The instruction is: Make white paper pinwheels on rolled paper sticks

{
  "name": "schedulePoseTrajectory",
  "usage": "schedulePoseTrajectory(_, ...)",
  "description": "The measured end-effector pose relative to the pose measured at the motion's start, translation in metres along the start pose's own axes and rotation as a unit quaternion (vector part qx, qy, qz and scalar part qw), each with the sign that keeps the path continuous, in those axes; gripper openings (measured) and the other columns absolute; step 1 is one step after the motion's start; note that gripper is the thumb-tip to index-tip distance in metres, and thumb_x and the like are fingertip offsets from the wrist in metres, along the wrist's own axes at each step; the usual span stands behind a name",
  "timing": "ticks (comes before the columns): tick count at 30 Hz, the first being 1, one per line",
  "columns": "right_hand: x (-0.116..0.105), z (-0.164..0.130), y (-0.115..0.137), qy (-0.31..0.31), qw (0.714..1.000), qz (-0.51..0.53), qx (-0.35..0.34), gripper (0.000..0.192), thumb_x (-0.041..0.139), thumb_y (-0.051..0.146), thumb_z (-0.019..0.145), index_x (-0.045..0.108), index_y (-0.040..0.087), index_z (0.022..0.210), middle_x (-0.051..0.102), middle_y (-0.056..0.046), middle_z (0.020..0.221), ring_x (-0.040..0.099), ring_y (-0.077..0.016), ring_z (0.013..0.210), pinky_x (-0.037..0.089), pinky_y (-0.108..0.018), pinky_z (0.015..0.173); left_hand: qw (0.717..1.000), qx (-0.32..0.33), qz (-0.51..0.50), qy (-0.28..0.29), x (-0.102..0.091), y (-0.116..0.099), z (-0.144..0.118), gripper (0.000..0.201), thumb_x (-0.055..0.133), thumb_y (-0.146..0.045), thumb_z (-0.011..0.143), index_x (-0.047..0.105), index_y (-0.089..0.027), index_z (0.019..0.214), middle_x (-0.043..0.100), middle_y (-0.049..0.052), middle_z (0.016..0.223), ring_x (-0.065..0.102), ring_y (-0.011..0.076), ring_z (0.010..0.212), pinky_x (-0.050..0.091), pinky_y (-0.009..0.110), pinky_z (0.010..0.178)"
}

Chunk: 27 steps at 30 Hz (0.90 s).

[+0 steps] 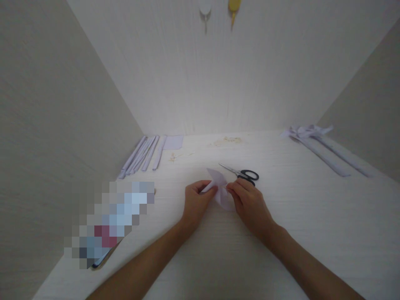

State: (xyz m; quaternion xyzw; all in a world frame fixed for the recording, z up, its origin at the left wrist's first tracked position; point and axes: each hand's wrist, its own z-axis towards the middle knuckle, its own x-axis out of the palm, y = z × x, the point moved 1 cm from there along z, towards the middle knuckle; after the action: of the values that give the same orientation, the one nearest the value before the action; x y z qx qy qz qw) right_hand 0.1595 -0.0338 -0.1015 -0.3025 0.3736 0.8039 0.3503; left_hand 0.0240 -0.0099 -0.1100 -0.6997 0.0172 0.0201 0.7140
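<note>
A pale paper pinwheel (pixel 222 196) with folded blades is between my hands over the middle of the table. My left hand (pixel 197 201) is closed on its left side, thumb on top of the paper. Fingers pinched together, my right hand (pixel 250 201) is at the right of the pinwheel's centre. Whatever small thing may be between those fingertips is too blurred to make out. Just beyond my right hand lie black-handled scissors (pixel 249 174), blades pointing left and away, with one handle partly hidden by the hand.
Several rolled paper sticks (pixel 137 156) and a paper square (pixel 173 142) lie at the back left, near tiny thin bits (pixel 172 156). Pinwheels (pixel 309 131) on paper sticks lie at the back right. A pixelated flat object (pixel 115 225) is at the left. Hooks (pixel 233 6) are on the wall.
</note>
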Motion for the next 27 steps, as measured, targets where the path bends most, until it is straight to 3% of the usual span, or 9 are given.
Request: schedulePoseTrajectory(27,-0.0002,0.0009,0.0011,-0.002,0.999,-0.03,-0.033,0.019,0.04,0.006,0.077,0.058,0.013,0.079,0.053,-0.007,0.07,0.048,-0.0174,0.069,0.041,-0.028,0.063,1.0,0.001,-0.024,0.002,-0.001,0.0012,0.0011,0.018,0.062,-0.025,0.06,0.067,-0.013,0.072,0.066,0.003,0.069,0.058,0.015,0.064,0.044,0.025,0.062)
